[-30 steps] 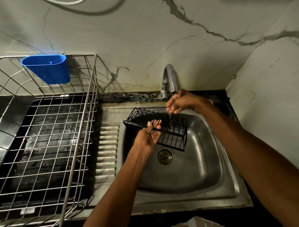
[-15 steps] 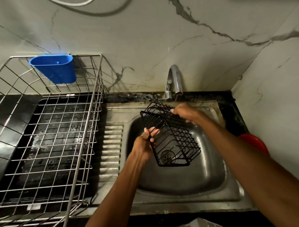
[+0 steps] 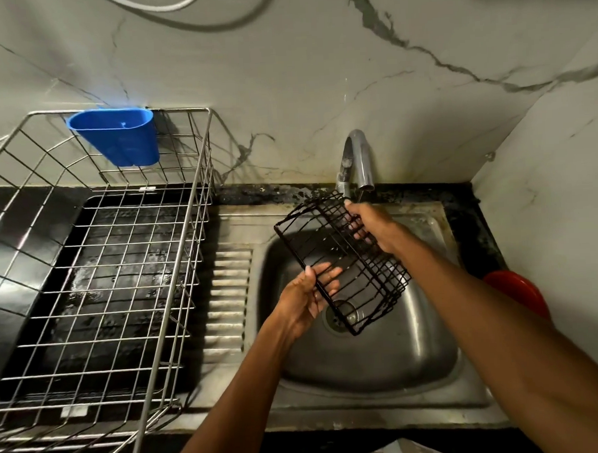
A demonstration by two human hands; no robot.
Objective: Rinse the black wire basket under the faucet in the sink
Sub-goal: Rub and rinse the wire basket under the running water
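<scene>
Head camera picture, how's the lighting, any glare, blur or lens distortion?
Head view: dim, warm light; bright glare on the wet black tray under the dish rack; wide-angle bending bows the rack's rim and wall edges; the black wire basket is slightly motion-blurred; the sink shows soft reflections.

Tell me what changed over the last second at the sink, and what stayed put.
The black wire basket went from lying level under the faucet to tipped up on edge over the drain. The right hand, which was off the basket beneath the spout, took hold of its upper end. The left hand kept supporting the near edge. The sink, dish rack and blue cup stayed put.
</scene>
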